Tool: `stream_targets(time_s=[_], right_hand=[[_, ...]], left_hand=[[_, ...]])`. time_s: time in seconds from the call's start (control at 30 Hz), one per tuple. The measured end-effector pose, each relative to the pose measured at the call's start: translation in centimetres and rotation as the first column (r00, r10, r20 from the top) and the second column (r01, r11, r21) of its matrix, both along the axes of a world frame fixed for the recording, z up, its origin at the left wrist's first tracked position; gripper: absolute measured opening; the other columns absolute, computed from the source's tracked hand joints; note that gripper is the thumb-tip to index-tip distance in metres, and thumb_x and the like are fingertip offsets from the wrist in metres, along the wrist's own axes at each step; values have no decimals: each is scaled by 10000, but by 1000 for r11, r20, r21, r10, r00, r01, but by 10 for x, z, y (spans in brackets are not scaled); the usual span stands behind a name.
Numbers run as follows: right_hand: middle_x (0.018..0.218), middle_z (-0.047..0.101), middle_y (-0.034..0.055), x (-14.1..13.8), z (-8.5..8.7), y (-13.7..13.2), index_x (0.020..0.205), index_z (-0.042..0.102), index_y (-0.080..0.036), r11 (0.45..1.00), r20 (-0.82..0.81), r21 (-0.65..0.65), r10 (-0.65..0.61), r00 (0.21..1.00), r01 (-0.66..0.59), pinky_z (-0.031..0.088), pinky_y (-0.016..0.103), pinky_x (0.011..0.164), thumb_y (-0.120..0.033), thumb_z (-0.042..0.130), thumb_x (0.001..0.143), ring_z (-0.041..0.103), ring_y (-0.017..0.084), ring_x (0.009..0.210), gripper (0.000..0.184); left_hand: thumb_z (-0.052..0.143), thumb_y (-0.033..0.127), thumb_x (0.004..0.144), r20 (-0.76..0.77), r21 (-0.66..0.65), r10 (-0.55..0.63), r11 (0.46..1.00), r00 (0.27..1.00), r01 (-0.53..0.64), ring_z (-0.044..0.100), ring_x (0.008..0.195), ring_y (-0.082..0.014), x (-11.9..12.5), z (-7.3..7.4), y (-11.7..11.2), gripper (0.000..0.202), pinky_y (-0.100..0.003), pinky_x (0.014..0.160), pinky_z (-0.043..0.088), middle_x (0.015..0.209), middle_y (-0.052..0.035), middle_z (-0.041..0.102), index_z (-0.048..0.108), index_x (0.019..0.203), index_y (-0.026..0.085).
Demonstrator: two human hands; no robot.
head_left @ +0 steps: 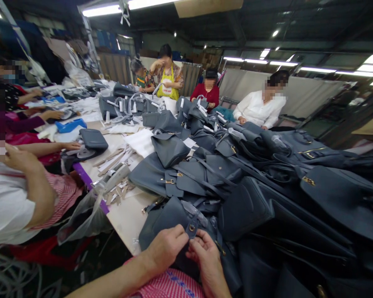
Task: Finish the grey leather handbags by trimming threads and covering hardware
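Observation:
A dark blue-grey handbag (157, 221) lies at the table's front edge, close to my body. On it is a short strap tab (191, 221) with a gold-coloured metal fitting, partly covered by clear plastic wrap (192, 211). My left hand (169, 246) is closed, thumb and fingers pinching the tab's left side. From the right, my right hand (205, 250) pinches the tab's lower right edge, its fingers curled. Both hands nearly meet below the fitting. The part of the bag under my hands is hidden.
A large heap of similar bags (202, 169) covers the table's middle and right. Cardboard strips (119, 188) and white padding (139, 140) lie to the left. A co-worker in a striped apron (60, 194) sits at left, near a plastic bag (87, 221). Other people work around the table.

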State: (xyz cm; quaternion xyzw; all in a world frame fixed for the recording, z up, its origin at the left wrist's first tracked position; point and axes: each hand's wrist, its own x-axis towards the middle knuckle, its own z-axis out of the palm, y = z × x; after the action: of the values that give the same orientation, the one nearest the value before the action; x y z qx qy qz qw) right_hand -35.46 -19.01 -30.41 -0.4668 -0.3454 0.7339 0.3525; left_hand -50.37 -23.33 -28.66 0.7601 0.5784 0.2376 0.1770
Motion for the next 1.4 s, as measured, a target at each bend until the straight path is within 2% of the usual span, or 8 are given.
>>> stream_targets(time_s=[0.1,0.23,0.5,0.8,0.93,1.17,1.3,1.4], right_hand=[[567,615,-63,-4,-5,-1,868,568,-183,999,36,22,26,999,-27,489,202,479,-350,858,557,553,98,486,457],[488,527,-107,-8,-8,-8,837,566,-192,999,58,-4,53,997,-53,507,223,491,-337,807,589,498,80,431,375],[516,525,-76,-9,7,-11,627,481,-210,994,120,-40,104,987,-99,494,211,530,-356,665,631,502,79,482,235],[493,499,-57,-17,15,-24,680,638,-175,876,206,23,467,860,-482,411,229,466,-328,594,593,427,91,417,182],[453,401,-82,-16,18,-20,526,583,-195,822,358,103,495,792,-560,391,234,528,-206,655,547,389,90,464,76],[557,482,-91,-3,25,5,610,655,-226,680,504,143,575,644,-719,427,232,711,-129,759,578,517,125,655,145],[803,690,-45,57,30,-9,932,775,-273,840,166,160,495,853,-518,457,228,866,-352,747,721,625,129,796,227],[810,733,47,117,17,-41,849,786,-181,990,36,8,139,990,-139,520,289,777,-464,774,661,662,163,734,341]], left_hand=[[425,111,927,-209,93,-64,992,976,85,540,713,-157,-6,-3,8,172,-251,643,439,805,-21,561,524,809,187],[463,115,902,-199,106,18,994,980,3,544,748,-172,-11,5,29,126,-264,651,426,806,-23,556,533,821,182],[522,123,848,-338,99,-181,969,924,226,522,764,-207,-5,22,42,67,-303,663,412,809,-45,561,535,807,174],[496,247,880,95,-140,177,977,980,-163,560,717,-165,-11,27,50,96,-263,670,408,760,-4,593,534,813,190],[511,441,835,421,-494,200,869,885,38,543,626,-157,-11,18,36,306,-248,588,406,638,5,579,518,664,187],[735,578,662,610,-636,490,772,622,15,522,579,-144,-5,0,59,425,-220,547,453,602,6,590,612,705,173],[843,583,510,616,-752,619,647,487,128,509,522,-143,-3,-10,58,505,-206,449,424,554,22,575,669,789,200],[888,563,372,567,-801,712,594,414,76,536,521,-158,-3,-20,51,568,-221,450,446,536,15,584,687,757,197]])
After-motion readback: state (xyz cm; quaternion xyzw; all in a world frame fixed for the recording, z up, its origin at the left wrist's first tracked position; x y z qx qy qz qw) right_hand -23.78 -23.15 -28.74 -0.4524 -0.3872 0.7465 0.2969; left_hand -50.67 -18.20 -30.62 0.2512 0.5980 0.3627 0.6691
